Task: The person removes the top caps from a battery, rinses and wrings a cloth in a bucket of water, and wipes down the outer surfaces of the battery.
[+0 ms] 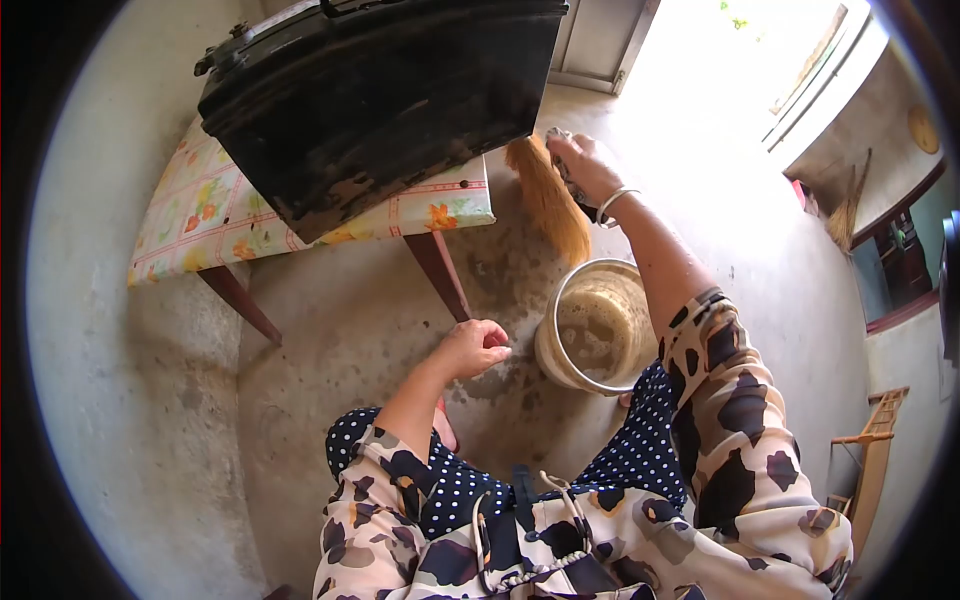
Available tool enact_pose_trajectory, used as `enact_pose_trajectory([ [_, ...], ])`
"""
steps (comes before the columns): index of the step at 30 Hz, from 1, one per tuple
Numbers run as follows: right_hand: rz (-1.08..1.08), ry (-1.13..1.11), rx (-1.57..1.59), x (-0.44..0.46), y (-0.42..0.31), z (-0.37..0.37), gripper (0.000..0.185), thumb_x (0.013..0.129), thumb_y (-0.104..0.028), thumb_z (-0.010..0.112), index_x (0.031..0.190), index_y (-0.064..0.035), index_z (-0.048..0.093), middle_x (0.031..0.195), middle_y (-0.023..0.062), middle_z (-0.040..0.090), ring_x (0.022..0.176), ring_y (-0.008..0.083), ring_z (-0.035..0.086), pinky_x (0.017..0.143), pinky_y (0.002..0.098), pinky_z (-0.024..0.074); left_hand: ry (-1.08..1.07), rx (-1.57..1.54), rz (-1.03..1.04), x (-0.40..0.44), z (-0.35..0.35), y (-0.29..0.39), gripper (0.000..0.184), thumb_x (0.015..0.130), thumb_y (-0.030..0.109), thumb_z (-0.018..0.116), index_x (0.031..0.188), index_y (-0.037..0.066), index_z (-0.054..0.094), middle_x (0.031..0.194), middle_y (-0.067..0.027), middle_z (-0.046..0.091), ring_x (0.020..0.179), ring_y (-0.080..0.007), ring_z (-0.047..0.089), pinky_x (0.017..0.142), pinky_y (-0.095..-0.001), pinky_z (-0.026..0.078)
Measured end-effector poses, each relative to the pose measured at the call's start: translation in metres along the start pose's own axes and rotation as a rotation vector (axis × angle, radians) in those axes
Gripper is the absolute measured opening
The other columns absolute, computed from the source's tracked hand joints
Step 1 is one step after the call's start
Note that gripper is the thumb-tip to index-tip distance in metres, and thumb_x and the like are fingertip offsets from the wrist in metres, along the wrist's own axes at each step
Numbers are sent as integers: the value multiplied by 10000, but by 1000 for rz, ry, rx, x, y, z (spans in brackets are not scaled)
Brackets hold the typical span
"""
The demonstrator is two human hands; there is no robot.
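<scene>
My right hand [590,170] is closed around a crumpled, dark grey patterned cloth [570,180], held beside the lower right corner of a large black case [390,110]. The case has a handle and a latch, with worn brownish patches on its side. It sits tilted in view on a table with a flowered cover [235,215]. My left hand [472,350] hangs near the table's front leg with its fingers curled in and nothing visible in them. Below my right forearm stands a metal bucket [548,350] of murky, foamy water.
Behind the cloth are the straw-coloured bristles of a broom [550,210]. Wet spots mark the concrete floor [300,420]. Bright light comes through a doorway [720,60] at the upper right. Another broom [848,215] leans on the right wall, above a wooden chair [875,440].
</scene>
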State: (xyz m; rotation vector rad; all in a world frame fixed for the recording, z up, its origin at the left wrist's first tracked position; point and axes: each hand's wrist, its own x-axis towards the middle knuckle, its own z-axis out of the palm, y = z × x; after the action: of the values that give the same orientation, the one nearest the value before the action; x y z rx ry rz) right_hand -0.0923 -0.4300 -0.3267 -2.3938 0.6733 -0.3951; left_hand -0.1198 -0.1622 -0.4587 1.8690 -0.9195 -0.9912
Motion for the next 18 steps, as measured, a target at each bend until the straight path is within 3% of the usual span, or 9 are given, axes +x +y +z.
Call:
enact_pose_trajectory([
  [1,1,-1,1,-6,-7,-3,508,815,-450,450,954,20,581,862,194,615,786,270,603,705,339,461,8,18,34,-1,-1,3,284,738,201,649,923,-4,586,833,-77,627,780,-131,583,700,-273,465],
  [3,45,126,772,-17,-20,-4,436,843,-404,478,931,11,579,793,103,602,684,158,559,635,285,449,24,35,66,-1,-2,4,287,739,204,650,923,-7,586,836,-79,627,780,-132,584,700,-276,465],
  [4,67,-9,959,-13,-19,-4,356,850,-327,534,1077,-54,521,973,37,568,852,151,537,759,281,440,18,20,67,0,-2,4,293,739,211,648,926,-5,584,838,-84,626,784,-139,585,706,-281,465],
  [5,66,-17,959,-14,-22,1,356,850,-327,534,1077,-54,521,973,37,568,852,151,537,759,281,440,11,3,66,-1,-2,7,299,739,218,647,930,-3,582,841,-89,626,789,-145,587,712,-285,464],
  [7,-250,92,1342,-17,-27,17,242,858,-189,542,1068,-68,526,971,45,569,892,158,529,807,305,420,30,38,59,-3,-4,11,302,740,225,643,934,3,580,841,-87,625,788,-147,586,710,-289,465],
  [8,-131,150,1494,-23,-37,16,184,861,-100,522,1043,-72,527,973,54,569,906,183,531,812,358,425,45,79,55,-4,-5,15,305,741,232,639,938,8,579,841,-84,625,787,-148,585,708,-293,465],
  [11,-118,305,1738,-32,-53,21,130,860,-134,533,984,-101,515,889,29,556,772,163,530,639,331,449,38,40,49,-3,-5,7,311,735,249,638,938,21,580,839,-82,623,784,-151,580,703,-296,465],
  [15,-178,484,1876,-20,-51,40,210,827,-58,565,1014,-94,477,935,50,549,806,208,536,693,397,464,29,25,23,-3,-4,8,322,730,259,641,939,21,580,831,-82,621,775,-150,577,695,-298,466],
  [18,-16,466,1812,-15,-60,65,207,849,-103,547,1041,-103,471,947,35,550,842,172,541,735,347,469,14,34,29,-2,-4,12,323,727,261,642,937,22,581,814,-85,621,753,-152,578,687,-297,465],
])
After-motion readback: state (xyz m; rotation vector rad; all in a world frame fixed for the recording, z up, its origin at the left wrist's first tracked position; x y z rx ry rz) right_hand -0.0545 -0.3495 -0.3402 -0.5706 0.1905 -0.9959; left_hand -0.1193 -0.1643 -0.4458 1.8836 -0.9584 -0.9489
